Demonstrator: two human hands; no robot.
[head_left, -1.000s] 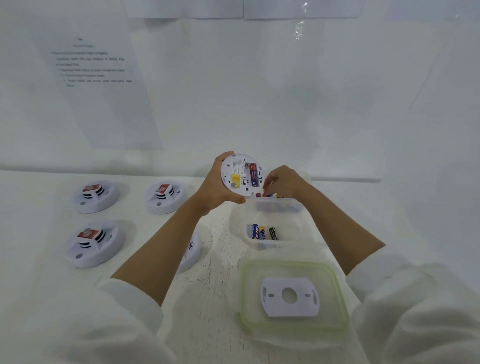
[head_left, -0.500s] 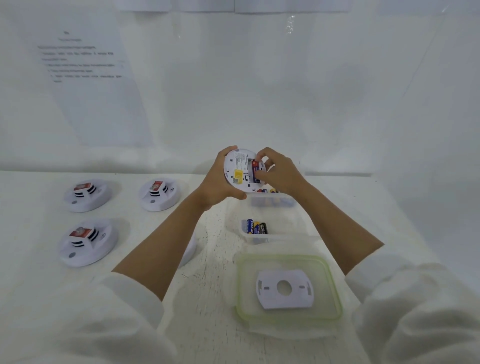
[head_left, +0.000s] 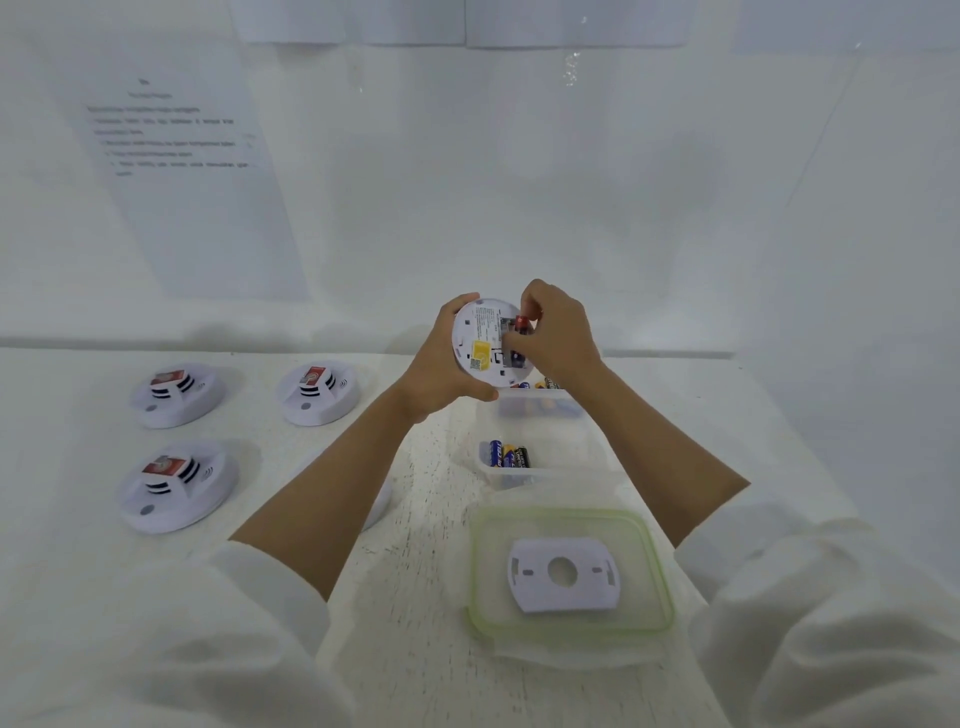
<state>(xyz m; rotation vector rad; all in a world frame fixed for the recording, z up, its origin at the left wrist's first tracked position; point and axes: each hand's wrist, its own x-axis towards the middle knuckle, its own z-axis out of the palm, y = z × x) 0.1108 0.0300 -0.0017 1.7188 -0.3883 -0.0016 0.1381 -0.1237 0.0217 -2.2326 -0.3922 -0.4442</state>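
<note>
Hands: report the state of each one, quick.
Left hand: holds the smoke detector by its rim, underside facing the camera.
Right hand: pinches a battery at the detector's compartment.

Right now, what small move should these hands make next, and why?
Probably press the battery flat into the open bay: the right hand pinches its red end there, while the left hand grips the smoke detector with its back facing up.
</note>
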